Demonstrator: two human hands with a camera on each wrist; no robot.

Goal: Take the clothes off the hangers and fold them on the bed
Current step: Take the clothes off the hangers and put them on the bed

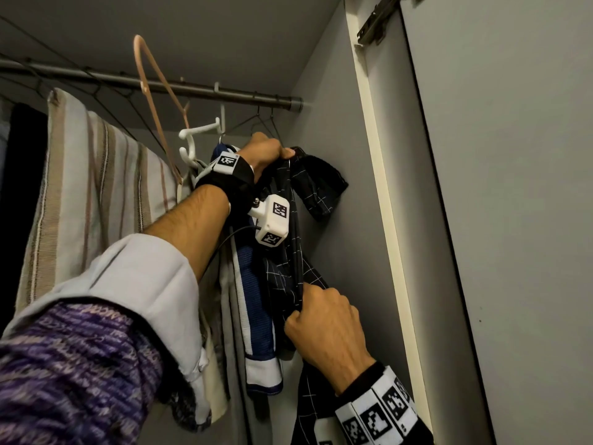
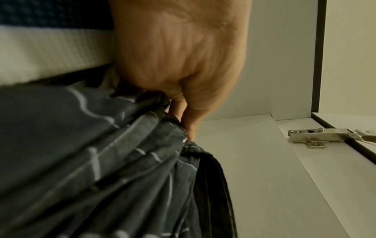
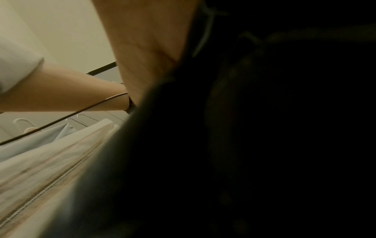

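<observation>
My left hand (image 1: 263, 153) clamps the bunched top of the dark checked garment (image 1: 290, 252) just under the rail (image 1: 192, 88); my right hand (image 1: 324, 322) pinches a fold of the same cloth lower down. Left wrist view only: fingers (image 2: 187, 122) curled round gathered pleats, thin pale grid lines on soft woven fabric, a metal hinge (image 2: 317, 136) to the right. Right wrist view: mostly dark cloth close up. Left of the grip: blue mesh garment (image 1: 256, 300), striped fabric (image 1: 96, 187), a bare peach hanger (image 1: 154, 81).
</observation>
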